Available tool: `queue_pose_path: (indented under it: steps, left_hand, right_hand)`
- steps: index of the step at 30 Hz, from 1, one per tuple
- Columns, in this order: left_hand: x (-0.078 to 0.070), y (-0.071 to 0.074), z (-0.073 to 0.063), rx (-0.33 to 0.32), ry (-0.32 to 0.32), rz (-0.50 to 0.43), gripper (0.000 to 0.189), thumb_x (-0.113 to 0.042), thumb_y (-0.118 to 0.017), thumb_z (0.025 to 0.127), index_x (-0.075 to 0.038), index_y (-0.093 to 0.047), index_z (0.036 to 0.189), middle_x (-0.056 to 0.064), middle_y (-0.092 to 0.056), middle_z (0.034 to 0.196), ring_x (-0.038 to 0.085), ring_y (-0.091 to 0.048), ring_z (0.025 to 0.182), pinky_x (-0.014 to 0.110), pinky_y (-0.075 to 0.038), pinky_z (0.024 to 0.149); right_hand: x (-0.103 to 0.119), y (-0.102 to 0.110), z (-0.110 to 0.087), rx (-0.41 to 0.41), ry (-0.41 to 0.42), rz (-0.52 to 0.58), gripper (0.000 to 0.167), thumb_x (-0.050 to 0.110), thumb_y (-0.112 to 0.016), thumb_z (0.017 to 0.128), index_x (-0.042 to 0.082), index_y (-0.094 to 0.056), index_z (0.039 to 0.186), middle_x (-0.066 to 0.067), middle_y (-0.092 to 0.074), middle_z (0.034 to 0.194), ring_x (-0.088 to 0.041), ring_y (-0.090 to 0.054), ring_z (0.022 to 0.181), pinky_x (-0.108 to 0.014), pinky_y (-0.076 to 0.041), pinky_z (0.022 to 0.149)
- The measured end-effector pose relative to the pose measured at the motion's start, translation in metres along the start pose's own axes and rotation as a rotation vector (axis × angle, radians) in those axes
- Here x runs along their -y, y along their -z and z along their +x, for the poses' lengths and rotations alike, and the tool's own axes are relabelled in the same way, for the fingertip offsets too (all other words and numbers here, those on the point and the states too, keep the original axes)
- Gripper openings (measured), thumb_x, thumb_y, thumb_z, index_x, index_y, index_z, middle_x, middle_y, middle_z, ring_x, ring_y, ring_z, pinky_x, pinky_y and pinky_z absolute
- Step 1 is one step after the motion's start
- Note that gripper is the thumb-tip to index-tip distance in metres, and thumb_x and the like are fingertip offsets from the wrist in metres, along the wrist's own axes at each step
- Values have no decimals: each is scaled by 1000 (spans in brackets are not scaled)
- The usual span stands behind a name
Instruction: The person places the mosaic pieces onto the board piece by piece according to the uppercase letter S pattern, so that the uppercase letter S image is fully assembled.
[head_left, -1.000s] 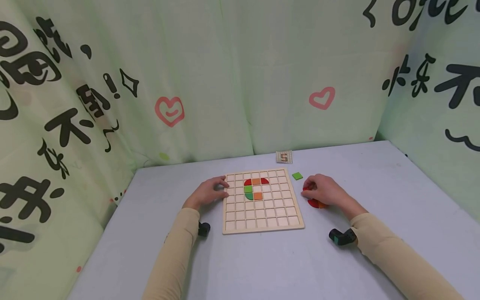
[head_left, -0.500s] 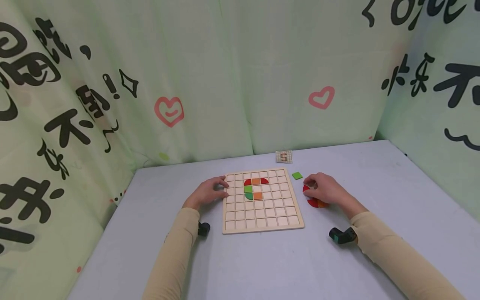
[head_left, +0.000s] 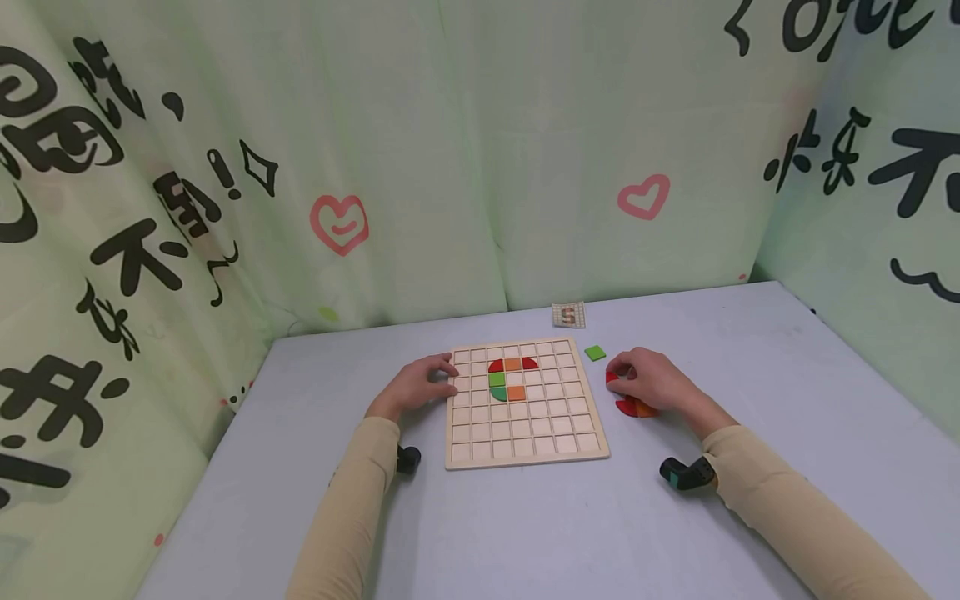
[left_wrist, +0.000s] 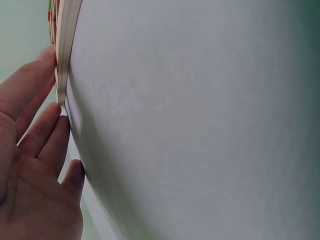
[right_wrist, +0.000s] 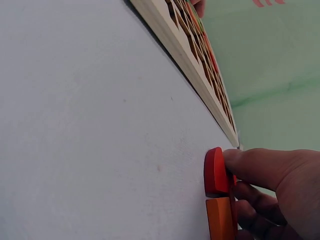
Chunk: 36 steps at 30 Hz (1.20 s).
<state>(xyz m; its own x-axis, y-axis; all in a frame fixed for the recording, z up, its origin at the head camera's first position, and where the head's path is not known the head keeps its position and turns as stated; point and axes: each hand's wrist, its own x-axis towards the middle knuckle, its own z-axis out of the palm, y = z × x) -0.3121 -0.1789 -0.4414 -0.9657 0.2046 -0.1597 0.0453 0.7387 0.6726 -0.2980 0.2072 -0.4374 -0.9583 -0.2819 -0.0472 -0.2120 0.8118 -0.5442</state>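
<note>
The wooden grid board (head_left: 525,450) lies on the table with red, orange and green pieces in its upper cells. My left hand (head_left: 412,383) rests at the board's left edge, thumb and fingers extended along it; in the left wrist view the fingertips meet the wooden rim (left_wrist: 64,55). To the right of the board, my right hand (head_left: 648,379) pinches a red piece (head_left: 611,377) between thumb and index finger, partly covered by them. Just below that hand lie a red rounded piece (right_wrist: 215,172) and an orange piece (right_wrist: 220,217), side by side.
A green square piece (head_left: 595,352) lies off the board's upper right side. Behind the board is a small card (head_left: 568,314) with a printed grid pattern. A pale green curtain (head_left: 420,167) with lettering and hearts hangs around the table.
My right hand has shifted very slightly, and more of the red piece at its fingertips shows than a second ago. My left hand and the board stay in place.
</note>
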Motion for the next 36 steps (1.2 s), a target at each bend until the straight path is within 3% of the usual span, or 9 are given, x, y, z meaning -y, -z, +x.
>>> queue_pose_path:
  steps: [10, 19, 24, 36]
  left_hand:
    - [-1, -1, -2, 7, -3, 0, 25, -20, -75, 87, -16, -69, 111, 1, -42, 152, 27, -27, 145, 47, -22, 118]
    - [-2, -1, -3, 1, -3, 2, 25, -21, -75, 87, -16, -69, 111, 1, -42, 153, 26, -27, 145, 46, -22, 118]
    - [-1, 0, -2, -4, 1, 2, 26, -21, -75, 87, -16, -68, 111, 0, -41, 153, 26, -26, 146, 47, -22, 118]
    - [1, 0, 1, -1, -15, 14, 26, -22, -75, 87, -16, -68, 112, 1, -41, 153, 27, -27, 145, 47, -22, 118]
  right_hand:
    - [10, -1, -3, 5, 28, 26, 31, 16, -68, 91, -2, -63, 116, -11, -66, 101, -24, -58, 89, -42, -53, 83]
    - [30, -9, 0, 30, 130, 54, 25, 13, -69, 90, 1, -67, 111, -4, -67, 96, -19, -59, 88, -41, -51, 84]
    - [44, -16, 3, 48, 178, 63, 21, 11, -71, 88, 3, -68, 106, -1, -65, 92, -16, -59, 85, -35, -51, 79]
    - [75, -32, 12, 109, 272, 23, 21, 12, -73, 87, 3, -69, 106, -1, -65, 94, -16, -56, 84, -31, -51, 77]
